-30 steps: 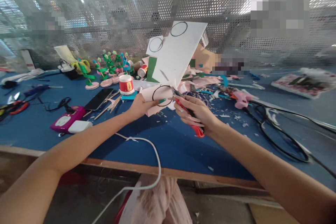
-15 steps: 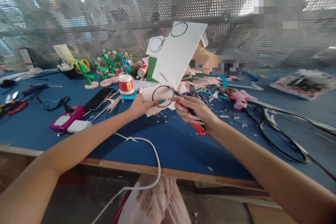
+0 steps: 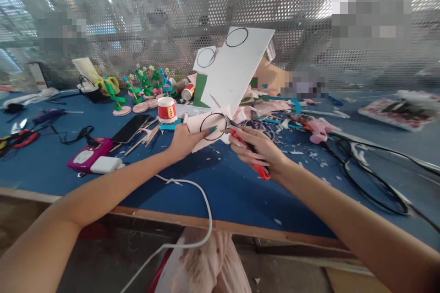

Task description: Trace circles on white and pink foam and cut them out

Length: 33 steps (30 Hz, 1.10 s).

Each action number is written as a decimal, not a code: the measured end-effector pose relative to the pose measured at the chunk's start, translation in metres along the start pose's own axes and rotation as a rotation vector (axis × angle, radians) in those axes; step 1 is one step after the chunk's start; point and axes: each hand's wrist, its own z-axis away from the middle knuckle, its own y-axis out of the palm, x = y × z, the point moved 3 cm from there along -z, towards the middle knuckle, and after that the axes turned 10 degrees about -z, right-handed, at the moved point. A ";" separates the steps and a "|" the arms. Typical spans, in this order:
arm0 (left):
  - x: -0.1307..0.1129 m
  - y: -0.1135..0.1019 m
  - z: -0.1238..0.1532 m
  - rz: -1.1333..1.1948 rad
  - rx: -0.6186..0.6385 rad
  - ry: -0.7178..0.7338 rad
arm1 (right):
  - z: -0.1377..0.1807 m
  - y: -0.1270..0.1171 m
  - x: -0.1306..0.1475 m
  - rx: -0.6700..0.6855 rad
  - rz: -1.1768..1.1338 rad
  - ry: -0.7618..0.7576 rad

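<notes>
Change over the last second is slight. The left hand pinches a pale sheet of paper, thumb on the upper face and the other fingers out of sight beneath it. The thumb now lies a little further inside the drawn black ring than it did, its dark green nail fully in view, and the lower part of the sheet appears somewhat flatter. The right hand is unchanged in grip: its fingers are wrapped around the red handles of a pair of scissors, with the tips at the ring's right edge, just ahead of the right fingers and facing the left thumb. Whether the blades are parted cannot be determined; the paper and fingers obscure them. In this inspector's judgement, the shift amounts to a steadier hold on the sheet, with cutting at or near the line in hand and the ring not yet free. The sheet is held above the blue surface, between both sets of fingers. Beyond the left fingers stands a red and white cup; past both hands a white board, also bearing a ring, leans at a tilt. Paper scraps lie scattered to the right of the right fingers.
</notes>
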 end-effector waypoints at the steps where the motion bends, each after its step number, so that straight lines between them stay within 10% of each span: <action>1: 0.001 0.000 -0.001 -0.005 0.007 0.016 | 0.000 0.000 0.000 0.010 0.006 0.009; 10: 0.014 -0.002 -0.011 0.175 -0.059 -0.065 | -0.002 0.001 -0.002 0.050 0.009 0.075; 28: -0.008 0.009 0.008 0.008 0.261 0.129 | 0.008 0.016 0.002 0.006 0.053 -0.065; 33: -0.003 0.008 0.005 -0.043 0.131 0.003 | 0.005 0.006 0.013 -0.092 0.029 -0.128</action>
